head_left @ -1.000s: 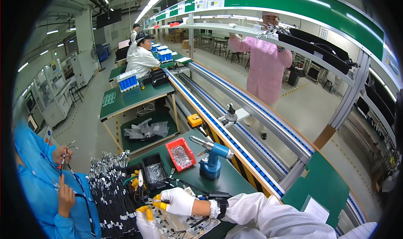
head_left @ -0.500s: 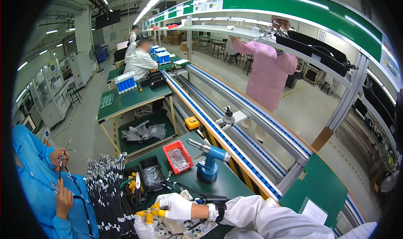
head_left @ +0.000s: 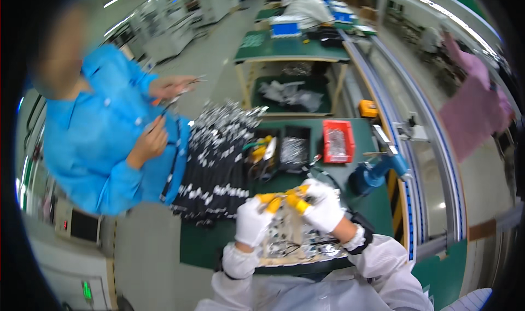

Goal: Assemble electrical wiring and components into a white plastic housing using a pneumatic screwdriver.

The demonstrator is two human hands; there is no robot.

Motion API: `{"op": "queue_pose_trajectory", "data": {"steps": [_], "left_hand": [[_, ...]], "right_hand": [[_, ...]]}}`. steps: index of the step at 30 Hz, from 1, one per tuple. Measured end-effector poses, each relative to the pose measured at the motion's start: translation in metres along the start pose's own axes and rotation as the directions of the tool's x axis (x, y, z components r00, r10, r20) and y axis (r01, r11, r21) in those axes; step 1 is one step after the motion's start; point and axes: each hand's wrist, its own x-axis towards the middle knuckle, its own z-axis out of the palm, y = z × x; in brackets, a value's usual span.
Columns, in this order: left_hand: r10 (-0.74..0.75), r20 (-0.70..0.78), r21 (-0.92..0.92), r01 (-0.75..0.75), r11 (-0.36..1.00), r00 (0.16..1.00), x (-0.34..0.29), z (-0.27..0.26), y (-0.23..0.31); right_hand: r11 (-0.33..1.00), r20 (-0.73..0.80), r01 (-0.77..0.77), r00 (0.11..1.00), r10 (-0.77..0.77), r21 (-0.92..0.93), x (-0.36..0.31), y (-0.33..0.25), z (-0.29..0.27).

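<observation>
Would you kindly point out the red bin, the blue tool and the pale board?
Red bin point(head_left: 338, 158): head view, on its front wall.
Blue tool point(head_left: 362, 180): head view, on its base.
Pale board point(head_left: 301, 260): head view, its near edge.

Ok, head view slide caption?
Gloved left hand and right hand close together at a board; cables, red bin, blue tool nearby.

On workbench point(head_left: 199, 251), left to right: cable bundle point(head_left: 216, 166), tool bin point(head_left: 252, 172), parts bin point(head_left: 297, 131), parts tray point(head_left: 338, 159), rivet gun point(head_left: 369, 178). Board point(head_left: 295, 234) lies near front edge, bins behind it.
</observation>
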Motion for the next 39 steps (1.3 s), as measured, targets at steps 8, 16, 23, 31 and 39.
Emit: {"op": "queue_pose_trajectory", "data": {"steps": [8, 16, 23, 31, 39], "left_hand": [[-0.082, 0.062, -0.154, 0.091, 0.984, 0.995, -0.003, -0.004, 0.0], [-0.081, 0.048, -0.118, 0.086, 0.989, 0.996, -0.006, -0.002, -0.004], [0.011, 0.073, -0.065, -0.006, 0.998, 0.997, -0.003, -0.003, -0.01], [-0.031, -0.05, 0.011, 0.032, 0.999, 0.998, -0.007, -0.012, 0.01], [0.027, -0.04, -0.155, -0.033, 0.987, 0.999, 0.001, 0.0, -0.026]], "right_hand": [[0.993, 0.087, -0.118, 0.989, 0.118, 0.005, -0.004, 0.006, 0.006], [0.991, 0.047, -0.132, 0.99, 0.13, 0.037, -0.009, 0.006, 0.009], [0.994, 0.006, -0.103, 0.995, 0.103, -0.02, -0.006, 0.005, 0.012], [0.986, 0.093, 0.155, 0.985, -0.149, -0.067, -0.003, -0.002, 0.011], [0.996, 0.247, -0.047, 0.967, 0.065, -0.08, -0.009, 0.006, -0.008]]}}
